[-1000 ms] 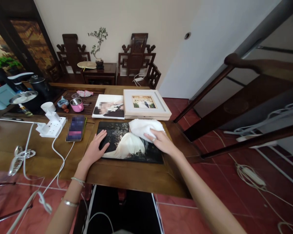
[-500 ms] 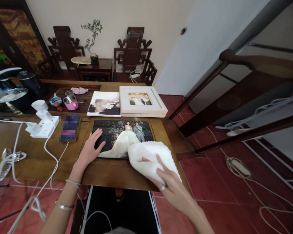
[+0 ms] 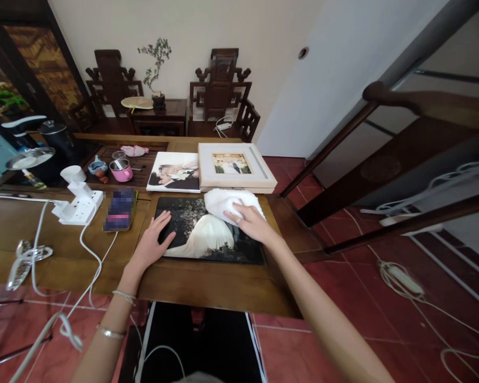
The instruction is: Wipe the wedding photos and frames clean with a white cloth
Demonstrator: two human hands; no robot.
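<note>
A dark wedding photo panel lies flat on the wooden table, a pale gown showing in its middle. My left hand rests on its left edge with fingers spread. At the panel's upper right, my right hand grips a white fluffy cloth and presses it on the surface. The cloth and hand hide that part of the picture. Just behind the panel are a smaller photo print and a cream picture frame with a small photo in it.
To the left lie a phone, a white power strip with cables, and a clear butterfly-shaped hair clip. A pink cup stands farther back. A dark wooden chair is close on the right.
My right hand has moved the cloth from the panel's lower right corner up to its upper right part, uncovering the lower corner. My left hand stays on the left edge.
</note>
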